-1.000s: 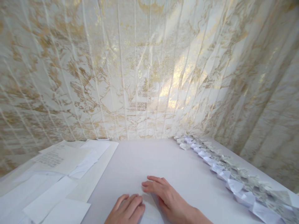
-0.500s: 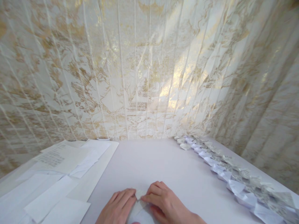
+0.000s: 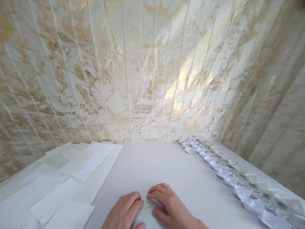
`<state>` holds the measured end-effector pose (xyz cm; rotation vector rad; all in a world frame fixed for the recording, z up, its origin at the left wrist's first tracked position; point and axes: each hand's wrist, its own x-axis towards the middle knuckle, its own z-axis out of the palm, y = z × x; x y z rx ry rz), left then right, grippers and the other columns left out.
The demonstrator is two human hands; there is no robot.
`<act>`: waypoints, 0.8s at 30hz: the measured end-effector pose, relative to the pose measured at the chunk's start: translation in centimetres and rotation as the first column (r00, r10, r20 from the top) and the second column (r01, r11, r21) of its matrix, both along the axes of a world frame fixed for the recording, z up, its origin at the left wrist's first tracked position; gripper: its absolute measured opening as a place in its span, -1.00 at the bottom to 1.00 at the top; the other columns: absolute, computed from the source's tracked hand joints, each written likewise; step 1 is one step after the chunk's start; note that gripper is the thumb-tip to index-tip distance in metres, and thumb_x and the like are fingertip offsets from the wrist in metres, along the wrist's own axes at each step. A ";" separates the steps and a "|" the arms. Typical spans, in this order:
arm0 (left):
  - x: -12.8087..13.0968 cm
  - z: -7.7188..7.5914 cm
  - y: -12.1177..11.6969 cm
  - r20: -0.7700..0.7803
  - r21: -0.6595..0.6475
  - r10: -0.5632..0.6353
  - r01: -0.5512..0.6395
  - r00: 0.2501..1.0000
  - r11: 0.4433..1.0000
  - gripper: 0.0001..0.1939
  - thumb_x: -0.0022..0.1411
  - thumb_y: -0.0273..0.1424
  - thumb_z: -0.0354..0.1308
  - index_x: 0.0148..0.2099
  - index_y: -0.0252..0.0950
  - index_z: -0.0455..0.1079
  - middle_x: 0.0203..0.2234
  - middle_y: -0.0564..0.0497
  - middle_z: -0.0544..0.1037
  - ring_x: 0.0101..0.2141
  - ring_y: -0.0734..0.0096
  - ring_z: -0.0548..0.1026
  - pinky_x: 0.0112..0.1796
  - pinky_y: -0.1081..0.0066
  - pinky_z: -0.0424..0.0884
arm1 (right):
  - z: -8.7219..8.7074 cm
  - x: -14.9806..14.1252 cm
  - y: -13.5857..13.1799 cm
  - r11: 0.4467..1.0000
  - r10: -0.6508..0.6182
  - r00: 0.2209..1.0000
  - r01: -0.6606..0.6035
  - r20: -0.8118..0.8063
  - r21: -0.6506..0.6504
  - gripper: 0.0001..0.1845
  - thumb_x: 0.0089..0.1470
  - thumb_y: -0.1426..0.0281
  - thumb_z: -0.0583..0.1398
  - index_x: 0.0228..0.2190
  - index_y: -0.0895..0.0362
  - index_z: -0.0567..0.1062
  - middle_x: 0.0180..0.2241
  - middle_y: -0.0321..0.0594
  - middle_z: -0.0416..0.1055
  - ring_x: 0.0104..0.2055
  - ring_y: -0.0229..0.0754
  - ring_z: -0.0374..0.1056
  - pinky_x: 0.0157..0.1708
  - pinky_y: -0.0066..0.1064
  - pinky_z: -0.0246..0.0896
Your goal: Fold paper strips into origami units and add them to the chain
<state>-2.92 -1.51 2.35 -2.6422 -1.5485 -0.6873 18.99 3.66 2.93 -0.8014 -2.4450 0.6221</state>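
Both my hands rest at the near edge of a white table (image 3: 157, 165). Between them lies a small folded white paper piece (image 3: 149, 213), mostly hidden under my fingers. My left hand (image 3: 125, 211) presses on its left side with curled fingers. My right hand (image 3: 170, 208) grips its right side, fingertips bent over the top edge. The two hands' fingertips nearly meet above the paper.
A long row of several folded paper pieces (image 3: 228, 173) runs along the right edge, from the back toward me. Loose white sheets (image 3: 66, 178), one with print, lie overlapped at the left. A gold-patterned curtain (image 3: 152, 70) hangs close behind the table.
My hands drew together over the small paper and my right fingers curled in from flat. The view shifted slightly.
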 end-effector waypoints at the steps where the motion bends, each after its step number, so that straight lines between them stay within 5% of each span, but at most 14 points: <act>1: 0.0 0.1 0.0 0.004 -0.031 0.004 -0.004 1.000 1.000 -0.60 0.03 -0.46 0.28 -0.04 -0.15 0.42 -0.07 0.04 0.55 -0.13 0.29 0.54 -0.09 0.39 0.48 | -0.1 0.0 0.0 1.000 0.007 1.000 -0.007 -0.009 -0.013 -0.52 -0.09 0.61 0.20 -0.08 0.08 0.47 -0.06 -0.17 0.44 -0.03 -0.10 0.29 0.06 -0.26 0.12; 9: -0.1 -1.2 0.5 0.106 -0.029 -0.065 0.068 0.992 0.997 -0.70 0.10 -0.52 0.18 -0.10 -0.15 0.40 -0.13 0.06 0.51 -0.14 0.34 0.50 -0.11 0.42 0.46 | -0.2 0.1 -0.3 0.999 0.043 0.999 -0.044 -0.025 -0.032 -0.47 -0.14 0.61 0.20 -0.08 0.05 0.48 -0.06 -0.23 0.49 -0.05 -0.09 0.35 0.01 -0.26 0.12; 17: 0.1 0.4 -0.1 0.052 -0.064 -0.038 0.041 0.998 0.997 -0.71 0.09 -0.57 0.19 -0.14 -0.16 0.41 -0.16 0.07 0.51 -0.16 0.33 0.49 -0.12 0.40 0.44 | 1.0 0.5 -0.9 0.968 0.020 1.000 -0.015 -0.017 0.250 -0.49 -0.04 0.64 0.09 -0.04 0.10 0.42 -0.28 -0.19 0.57 -0.22 -0.08 0.40 -0.18 -0.29 0.20; 24: -0.4 -0.4 0.8 0.086 0.002 -0.142 0.143 0.986 0.990 -0.88 0.25 -0.38 0.15 -0.14 -0.14 0.42 -0.23 0.08 0.53 -0.22 0.34 0.49 -0.18 0.43 0.42 | 0.2 -0.1 -0.6 0.981 0.038 0.999 -0.041 0.022 0.187 -0.64 -0.03 0.47 0.26 -0.12 0.09 0.48 -0.25 -0.15 0.49 -0.21 -0.06 0.34 -0.18 -0.27 0.21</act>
